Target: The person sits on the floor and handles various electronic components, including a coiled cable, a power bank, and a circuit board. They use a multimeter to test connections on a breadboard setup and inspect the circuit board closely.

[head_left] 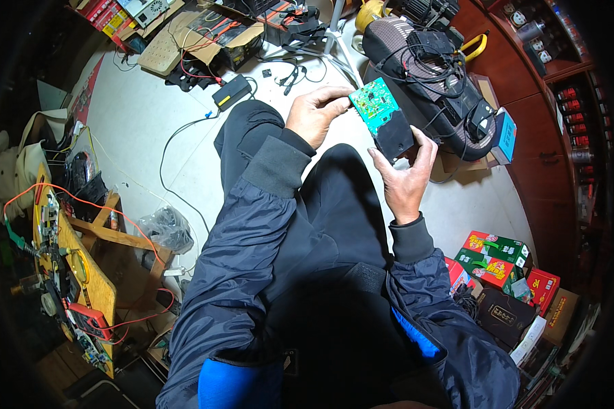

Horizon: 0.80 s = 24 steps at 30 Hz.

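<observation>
A green circuit board point(373, 102) with small components is held up above my knees, its lower right part covered by a black block or casing point(394, 133). My left hand point(314, 116) pinches the board's left edge between thumb and fingers. At the black end, my right hand point(408, 178) grips with the thumb below and the fingers around the right side. Some fingertips of both hands are hidden behind the piece. The board lies tilted, its component side turned up toward me.
Left, a yellow wooden bench point(92, 273) carries boards, a red multimeter point(91, 320) and wires. A black power adapter point(232, 93) trails its cable on the pale floor. A padded grey-black seat point(416, 82) piled with cables stands right; colourful boxes point(494, 259) sit lower right.
</observation>
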Available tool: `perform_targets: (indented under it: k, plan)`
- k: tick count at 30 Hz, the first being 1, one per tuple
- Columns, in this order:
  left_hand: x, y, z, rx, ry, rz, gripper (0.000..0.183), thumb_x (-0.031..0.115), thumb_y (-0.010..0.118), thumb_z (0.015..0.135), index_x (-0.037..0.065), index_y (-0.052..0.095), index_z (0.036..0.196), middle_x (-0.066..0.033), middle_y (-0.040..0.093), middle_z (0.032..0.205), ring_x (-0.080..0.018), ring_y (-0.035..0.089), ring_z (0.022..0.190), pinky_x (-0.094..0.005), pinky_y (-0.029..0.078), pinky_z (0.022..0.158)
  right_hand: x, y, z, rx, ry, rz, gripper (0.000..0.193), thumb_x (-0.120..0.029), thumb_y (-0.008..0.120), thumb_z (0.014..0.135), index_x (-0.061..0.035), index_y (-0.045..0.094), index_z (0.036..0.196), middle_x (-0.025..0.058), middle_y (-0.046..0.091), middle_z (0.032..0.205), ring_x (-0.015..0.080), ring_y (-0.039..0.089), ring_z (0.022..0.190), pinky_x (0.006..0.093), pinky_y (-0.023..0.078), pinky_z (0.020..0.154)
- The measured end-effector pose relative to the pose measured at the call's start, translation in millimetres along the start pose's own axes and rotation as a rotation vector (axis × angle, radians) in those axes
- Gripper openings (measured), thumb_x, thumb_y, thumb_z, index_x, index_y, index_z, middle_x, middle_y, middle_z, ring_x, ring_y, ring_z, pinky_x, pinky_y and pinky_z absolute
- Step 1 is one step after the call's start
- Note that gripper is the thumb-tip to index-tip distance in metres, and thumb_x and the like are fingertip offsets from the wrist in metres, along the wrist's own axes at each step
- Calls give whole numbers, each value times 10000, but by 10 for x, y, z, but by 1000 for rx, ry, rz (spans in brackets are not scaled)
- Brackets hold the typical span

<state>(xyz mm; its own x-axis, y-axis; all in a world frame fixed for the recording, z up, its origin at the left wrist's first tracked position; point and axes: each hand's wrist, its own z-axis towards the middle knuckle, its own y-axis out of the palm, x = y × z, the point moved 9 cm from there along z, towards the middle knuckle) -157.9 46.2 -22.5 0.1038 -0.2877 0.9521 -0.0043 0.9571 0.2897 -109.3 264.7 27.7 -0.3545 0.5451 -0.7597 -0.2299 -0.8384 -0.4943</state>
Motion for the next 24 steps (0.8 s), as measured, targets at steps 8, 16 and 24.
perform_targets:
  k: [8, 16, 24]
  plan:
    - [23, 7, -1, 30, -11, -12, 229, 0, 681, 946, -35, 716, 1170, -96, 723, 1107, -160, 674, 1020, -288, 536, 944, 73, 27, -25, -59, 79, 18, 696, -201, 919, 737, 6, 556, 1293, 78, 505, 1158, 166, 566, 975, 310, 501, 842]
    - [184, 77, -66, 37, 81, 75, 247, 2, 728, 906, -25, 729, 1151, -84, 721, 1086, -153, 668, 994, -278, 537, 913, 506, 353, -141, -203, 455, 677, 409, -304, 660, 999, 49, 605, 1198, 71, 629, 912, 132, 662, 805, 266, 550, 731]
    - [239, 88, -50, 30, 127, 142, 224, 19, 753, 890, 10, 757, 1113, -68, 690, 1106, -153, 649, 1003, -286, 526, 906, 588, 546, -264, -272, 714, 1041, 536, -464, 534, 1044, 26, 578, 1256, 121, 663, 981, 172, 674, 717, 302, 579, 633]
